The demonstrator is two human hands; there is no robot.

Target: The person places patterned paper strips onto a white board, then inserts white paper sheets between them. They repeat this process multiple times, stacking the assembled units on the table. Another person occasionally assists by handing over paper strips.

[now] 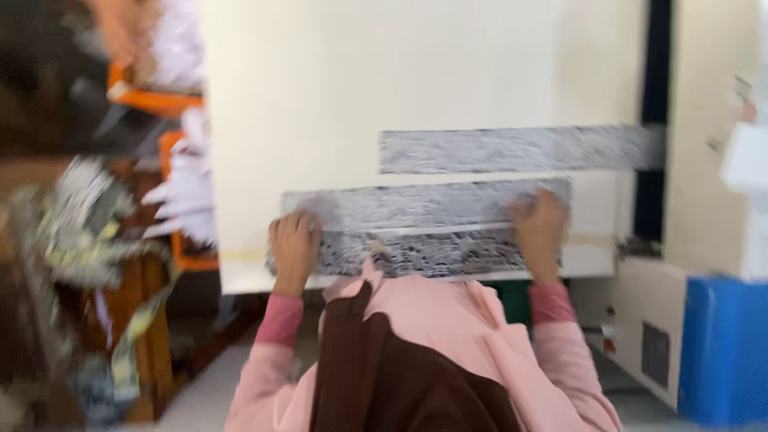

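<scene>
A large white board (400, 72) stands in front of me, and the picture is blurred. Three long black-and-white patterned paper strips lie across it: an upper strip (520, 149), a middle strip (416, 205) and a lower strip (416, 252). My left hand (294, 244) has its fingers curled over the left ends of the middle and lower strips. My right hand (542, 232) grips the right ends of the same strips against the board. Pink sleeves and my pink and brown clothing (416, 352) fill the bottom of the view.
Left of the board are orange frames (156, 100), white paper pieces (192, 192) and crumpled patterned material (80, 216) on wooden furniture (144, 320). Another person's hand (120, 32) shows at the top left. A blue box (724, 344) and a white box (652, 336) stand at the right.
</scene>
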